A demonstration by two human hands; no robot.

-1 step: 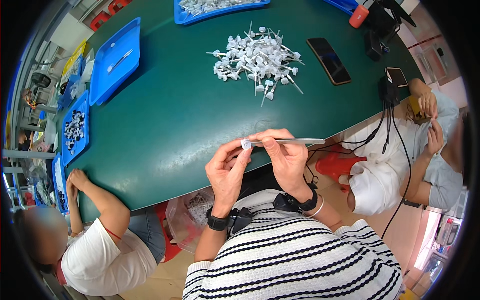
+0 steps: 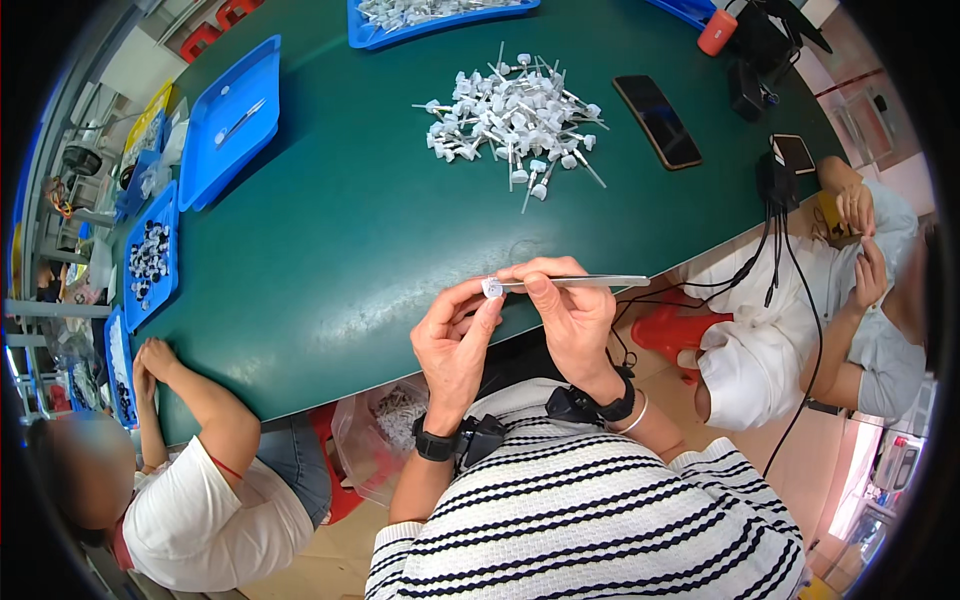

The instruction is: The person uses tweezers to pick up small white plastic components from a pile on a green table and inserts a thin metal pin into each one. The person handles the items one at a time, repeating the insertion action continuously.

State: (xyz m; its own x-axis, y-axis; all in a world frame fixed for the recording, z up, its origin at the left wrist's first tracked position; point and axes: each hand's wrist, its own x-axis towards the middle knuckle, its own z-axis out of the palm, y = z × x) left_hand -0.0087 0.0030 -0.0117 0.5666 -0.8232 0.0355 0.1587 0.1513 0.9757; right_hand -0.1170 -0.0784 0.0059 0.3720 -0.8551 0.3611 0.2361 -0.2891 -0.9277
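Between the thumb and fingers of my left hand (image 2: 455,340) is a small white plastic part (image 2: 492,288). My right hand (image 2: 570,320) pinches a pair of metal tweezers (image 2: 610,282), whose tip points left and meets the white part. Both hands are close together above the front edge of the green table (image 2: 350,240). Farther back lies a loose pile of small white parts with thin stems (image 2: 510,110). Where exactly the tweezer tip touches is too small to make out.
Blue trays (image 2: 200,150) line the left side, and another blue tray (image 2: 440,30) of white parts stands at the back. A phone (image 2: 657,122) lies right of the pile. Black cables (image 2: 775,220) hang over the right edge. A person sits on either side.
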